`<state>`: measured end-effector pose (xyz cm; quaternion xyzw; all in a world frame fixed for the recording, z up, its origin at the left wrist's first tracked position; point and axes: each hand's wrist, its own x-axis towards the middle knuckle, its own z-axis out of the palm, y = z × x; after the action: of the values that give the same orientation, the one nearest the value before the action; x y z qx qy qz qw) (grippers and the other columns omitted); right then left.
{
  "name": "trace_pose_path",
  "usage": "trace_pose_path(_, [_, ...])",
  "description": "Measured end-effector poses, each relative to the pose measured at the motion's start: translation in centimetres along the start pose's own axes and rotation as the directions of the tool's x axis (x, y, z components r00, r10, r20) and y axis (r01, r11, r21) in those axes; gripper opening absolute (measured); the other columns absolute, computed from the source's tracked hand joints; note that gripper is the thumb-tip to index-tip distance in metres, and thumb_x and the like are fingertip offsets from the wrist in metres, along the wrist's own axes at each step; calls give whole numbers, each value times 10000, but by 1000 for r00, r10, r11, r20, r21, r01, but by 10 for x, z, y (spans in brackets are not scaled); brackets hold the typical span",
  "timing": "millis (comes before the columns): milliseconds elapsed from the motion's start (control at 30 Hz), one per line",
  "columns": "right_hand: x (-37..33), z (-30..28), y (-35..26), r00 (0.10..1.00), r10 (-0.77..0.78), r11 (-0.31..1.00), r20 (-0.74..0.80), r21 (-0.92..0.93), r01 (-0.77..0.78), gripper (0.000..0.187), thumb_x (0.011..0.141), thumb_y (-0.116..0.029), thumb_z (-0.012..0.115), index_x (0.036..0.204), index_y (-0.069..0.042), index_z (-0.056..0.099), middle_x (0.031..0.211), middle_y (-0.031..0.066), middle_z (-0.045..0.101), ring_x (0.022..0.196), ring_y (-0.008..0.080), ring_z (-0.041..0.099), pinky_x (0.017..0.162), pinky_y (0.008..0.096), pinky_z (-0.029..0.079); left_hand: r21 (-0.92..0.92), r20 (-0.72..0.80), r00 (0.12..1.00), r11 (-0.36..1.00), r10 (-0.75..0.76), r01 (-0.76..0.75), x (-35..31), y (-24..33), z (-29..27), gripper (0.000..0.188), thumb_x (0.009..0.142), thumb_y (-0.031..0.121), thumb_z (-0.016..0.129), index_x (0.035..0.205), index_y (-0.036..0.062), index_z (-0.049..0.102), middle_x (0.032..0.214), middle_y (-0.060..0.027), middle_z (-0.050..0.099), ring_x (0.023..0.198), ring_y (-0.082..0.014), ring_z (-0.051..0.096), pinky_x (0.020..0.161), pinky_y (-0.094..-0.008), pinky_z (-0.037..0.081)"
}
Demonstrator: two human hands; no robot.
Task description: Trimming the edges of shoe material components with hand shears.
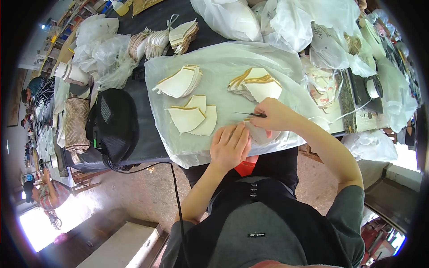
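Observation:
At the near edge of a translucent plastic sheet [187,147], my left hand [230,145] has its fingers pressed together on a white cut piece [259,133]. My right hand [275,115] is closed around a thin, dark, pointed tool [250,114], whose tip points left above the piece; its exact kind is unclear. Left of my hands lie a few loose white pieces [187,118] with brownish-yellow edges. Behind those sits a fanned stack of similar pieces [181,82]. Another stack [261,87] lies just beyond my right hand.
Tied bundles of pieces [157,43] and white plastic bags [105,53] stand at the far left. More bags [286,22] crowd the back right. A black mesh-covered object [118,125] is on the left, its cable hanging beside me. A white spool [372,88] stands right.

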<state>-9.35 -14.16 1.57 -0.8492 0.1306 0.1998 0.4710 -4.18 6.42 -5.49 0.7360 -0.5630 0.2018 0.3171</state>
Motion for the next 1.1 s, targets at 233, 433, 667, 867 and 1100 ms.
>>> trace_pose_path(233, [-6, -1, 1, 995, 97, 979, -18, 183, -92, 279, 896, -160, 632, 696, 31, 606, 565, 84, 619, 510, 164, 682, 467, 267, 459, -94, 28, 998, 994, -48, 51, -3, -3, -3, 247, 827, 125, 669, 1050, 18, 659, 1087, -101, 693, 979, -247, 643, 871, -393, 511])
trace_pose_path(433, [0, -5, 2, 994, 105, 981, 30, 162, -109, 272, 876, -150, 611, 699, 55, 631, 574, 133, 633, 520, 209, 692, 519, 308, 503, -107, 50, 993, 987, -111, 116, 9, 4, 1, 240, 818, 84, 680, 1044, 12, 649, 1076, -103, 691, 974, -249, 646, 874, -393, 514])
trace_pose_path(667, [-5, -27, 9, 973, 195, 966, 124, 149, -213, 279, 890, -162, 642, 707, 46, 615, 598, 100, 626, 549, 172, 699, 489, 272, 475, -113, 85, 985, 981, -151, 160, 13, 6, 0, 240, 825, 69, 651, 1058, 10, 659, 1024, -88, 684, 917, -261, 637, 825, -388, 482])
trace_pose_path(867, [-12, -23, 15, 981, 175, 969, 80, 162, -186, 262, 878, -152, 644, 717, 53, 626, 601, 103, 628, 551, 182, 700, 491, 284, 482, -29, 166, 964, 976, -207, 215, 18, 12, -1, 344, 788, 97, 659, 1127, 47, 696, 1030, -35, 636, 932, -225, 583, 875, -376, 419])
trace_pose_path(1100, [-14, -21, 18, 992, 98, 986, 85, 123, -108, 232, 857, -143, 647, 736, 55, 643, 592, 122, 627, 525, 191, 686, 495, 298, 492, 0, 235, 955, 983, -179, 184, 20, 12, -5, 368, 786, 139, 676, 1148, 79, 701, 1083, -25, 614, 984, -220, 561, 904, -396, 401])
